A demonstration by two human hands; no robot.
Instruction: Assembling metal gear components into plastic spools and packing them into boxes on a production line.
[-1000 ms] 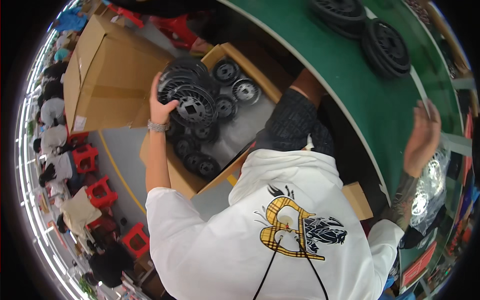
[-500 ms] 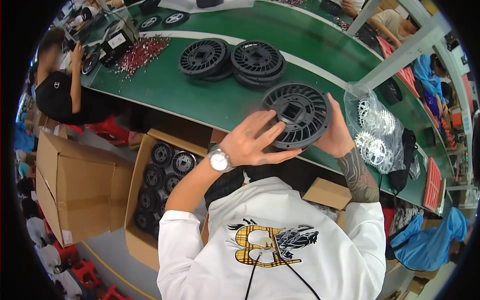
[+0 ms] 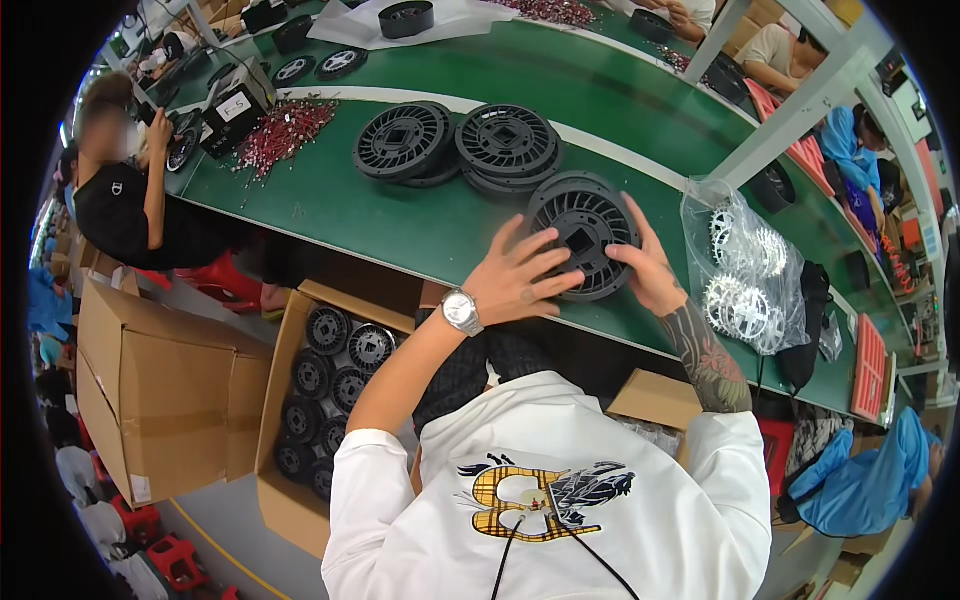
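A round black plastic disc (image 3: 585,205) with slanted slots and a square centre hole is tilted above the near edge of the green table. My right hand (image 3: 657,277) grips its right side, thumb on the face and fingers at the rim. My left hand (image 3: 512,284) is spread at the disc's lower left, its fingertips overlapping the face; whether they touch cannot be made out. Beyond it, similar black discs lie in two low stacks, the left stack (image 3: 400,142) leaning against the right stack (image 3: 508,137).
A clear bag of silver toothed rings (image 3: 740,300) lies on the table at right. Below the table's edge, an open carton (image 3: 272,420) holds several dark round parts beside another carton (image 3: 180,390). Small red pieces (image 3: 285,130) are heaped at far left, near a person (image 3: 120,205).
The disc has turned and tilted, its square hole now in plainer view. My left hand has opened wider and shifted slightly left; my right thumb has come onto the disc's face.
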